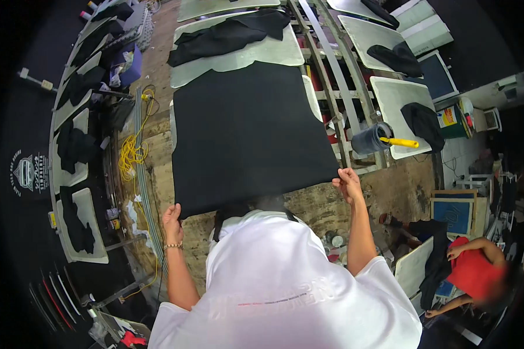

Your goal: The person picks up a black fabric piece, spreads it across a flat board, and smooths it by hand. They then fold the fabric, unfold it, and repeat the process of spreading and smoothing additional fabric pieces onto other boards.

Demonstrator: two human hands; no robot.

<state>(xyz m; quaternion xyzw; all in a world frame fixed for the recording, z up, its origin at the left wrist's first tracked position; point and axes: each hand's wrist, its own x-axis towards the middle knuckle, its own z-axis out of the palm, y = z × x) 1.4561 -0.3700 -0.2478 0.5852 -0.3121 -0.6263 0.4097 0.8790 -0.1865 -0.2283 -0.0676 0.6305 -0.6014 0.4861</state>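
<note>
A black piece of fabric (pixel 250 128), which looks like a shirt body, is spread wide over a pale board (pixel 311 96) in front of me. My left hand (pixel 172 223), with a bracelet at the wrist, pinches its near left corner. At the near right corner, my right hand (pixel 348 185) grips the cloth between thumb and fingers. The near edge is pulled fairly straight between both hands. Most of the board under the fabric is hidden.
Another board (pixel 297 55) beyond bears a crumpled black cloth (pixel 233 36). Right of the rails stands a dark tub (pixel 367 139) with a yellow-handled tool (pixel 400 142). Yellow cord (pixel 133 152) lies coiled on the left floor. A person in red (pixel 474 267) handles black fabric at lower right.
</note>
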